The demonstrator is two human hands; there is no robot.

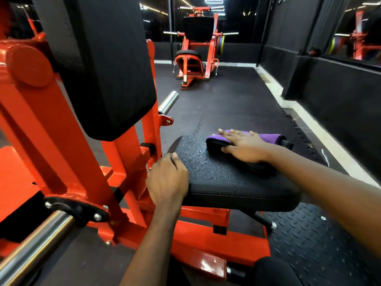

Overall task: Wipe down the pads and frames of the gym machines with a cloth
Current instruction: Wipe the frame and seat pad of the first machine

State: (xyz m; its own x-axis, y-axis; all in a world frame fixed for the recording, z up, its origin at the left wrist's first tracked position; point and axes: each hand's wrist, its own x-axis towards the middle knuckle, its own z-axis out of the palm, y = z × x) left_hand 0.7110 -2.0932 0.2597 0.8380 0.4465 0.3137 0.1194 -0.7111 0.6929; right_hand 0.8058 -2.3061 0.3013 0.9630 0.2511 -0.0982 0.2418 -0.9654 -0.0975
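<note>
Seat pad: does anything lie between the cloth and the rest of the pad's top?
Nothing on the open surface. The right hand presses the cloth flat on the seat pad, at its far right part; only the left hand, gripping the pad's left edge, covers a strip there.

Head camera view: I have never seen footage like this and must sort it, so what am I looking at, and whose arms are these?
The picture comes from a camera worn on a person's head, looking forward and down, so both arms are the wearer's own. In front stands a gym machine: a red frame, a tall black back pad and a black seat pad. The left hand grips the seat pad's left edge. The right hand lies flat, fingers straight, on a purple and black cloth that rests on the seat pad. Farther off stands a second red machine.
</note>
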